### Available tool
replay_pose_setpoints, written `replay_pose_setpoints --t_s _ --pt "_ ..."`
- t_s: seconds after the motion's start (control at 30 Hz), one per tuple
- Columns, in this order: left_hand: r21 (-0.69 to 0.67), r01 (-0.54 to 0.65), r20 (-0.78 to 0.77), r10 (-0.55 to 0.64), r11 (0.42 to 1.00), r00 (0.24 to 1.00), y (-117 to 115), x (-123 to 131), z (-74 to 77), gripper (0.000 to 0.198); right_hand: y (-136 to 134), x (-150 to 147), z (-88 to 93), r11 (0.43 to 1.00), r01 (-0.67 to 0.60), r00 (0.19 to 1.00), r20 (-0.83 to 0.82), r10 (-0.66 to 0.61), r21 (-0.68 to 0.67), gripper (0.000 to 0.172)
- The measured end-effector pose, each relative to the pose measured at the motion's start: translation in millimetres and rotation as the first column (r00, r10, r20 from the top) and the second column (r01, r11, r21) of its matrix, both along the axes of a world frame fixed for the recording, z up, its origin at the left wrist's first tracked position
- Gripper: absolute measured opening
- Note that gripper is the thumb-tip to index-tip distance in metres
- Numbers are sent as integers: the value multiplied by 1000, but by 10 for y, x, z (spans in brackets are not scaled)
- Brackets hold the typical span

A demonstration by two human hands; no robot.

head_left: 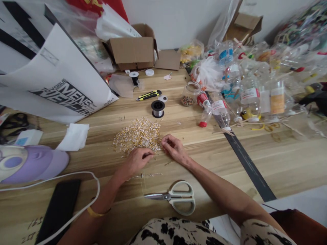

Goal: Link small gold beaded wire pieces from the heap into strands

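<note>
Working across the wooden table (230, 153), biggest to smallest:

- White paper bag (58, 78) is lying at upper left, cardboard box (133, 51) is sitting at top centre, and plastic bottles (250, 98) are crowding the upper right. I'm touching none of them.
- Purple cap (38, 163) and black phone (60, 207) are lying at lower left, well apart from my hands.
- Scissors (176, 197) are lying at bottom centre, blades pointing left, untouched.
- Pile of gold and silver bits (138, 134) is sitting mid-frame, with the wire spool (157, 109) just above it.
- My right hand (175, 148) is resting fingertips on the pile's right edge. I can't tell whether it's pinching a piece.
- My left hand (136, 161) is curling loosely clenched at the pile's lower edge. Anything inside is too small to see.
- A thin beaded strand (144, 176) is lying just below my left hand.

Judgement: I'm sorting or picking single pieces out of the pile. Next move is calling for a fine fingertip pinch on one piece, without dragging its neighbours.
</note>
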State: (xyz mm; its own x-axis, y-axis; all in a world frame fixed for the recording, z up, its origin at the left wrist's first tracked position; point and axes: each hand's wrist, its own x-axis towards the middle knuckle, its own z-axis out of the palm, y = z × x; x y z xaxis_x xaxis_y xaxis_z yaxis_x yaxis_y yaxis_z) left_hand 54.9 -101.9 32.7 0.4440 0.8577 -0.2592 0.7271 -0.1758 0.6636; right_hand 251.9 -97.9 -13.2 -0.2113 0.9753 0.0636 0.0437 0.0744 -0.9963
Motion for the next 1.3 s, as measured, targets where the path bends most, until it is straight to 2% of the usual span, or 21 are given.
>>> replay_pose_setpoints --t_s 0.2,0.3,0.5,0.77,0.97,1.03,1.2,1.3 --pt "11 -155 129 152 988 980 -61 6 -34 11 -2 -3 -7 1000 -12 1000 17 12 4 25" --pt "27 -186 153 180 982 972 -95 -3 -57 8 -8 4 9 1000 -23 999 27 23 3 24" --pt "80 -135 140 123 988 982 -135 -55 -64 10 -18 3 17 1000 -27 999 42 27 2 24" --pt "118 -83 208 57 990 976 -187 -100 -125 13 -27 6 0 998 -64 997 54 63 12 23" --pt "107 -170 182 149 980 972 -237 -122 -194 14 -28 11 2 997 -73 995 70 71 27 22" --pt "144 -167 170 142 975 975 -242 -129 -195 16 -31 12 12 996 -83 994 76 79 39 21" --pt "311 -53 127 14 949 992 -213 -137 -159 9 -36 12 63 990 -121 986 127 111 72 18" --pt "375 -34 151 -25 926 988 -196 -100 -134 7 -38 13 92 987 -132 982 147 117 92 17"
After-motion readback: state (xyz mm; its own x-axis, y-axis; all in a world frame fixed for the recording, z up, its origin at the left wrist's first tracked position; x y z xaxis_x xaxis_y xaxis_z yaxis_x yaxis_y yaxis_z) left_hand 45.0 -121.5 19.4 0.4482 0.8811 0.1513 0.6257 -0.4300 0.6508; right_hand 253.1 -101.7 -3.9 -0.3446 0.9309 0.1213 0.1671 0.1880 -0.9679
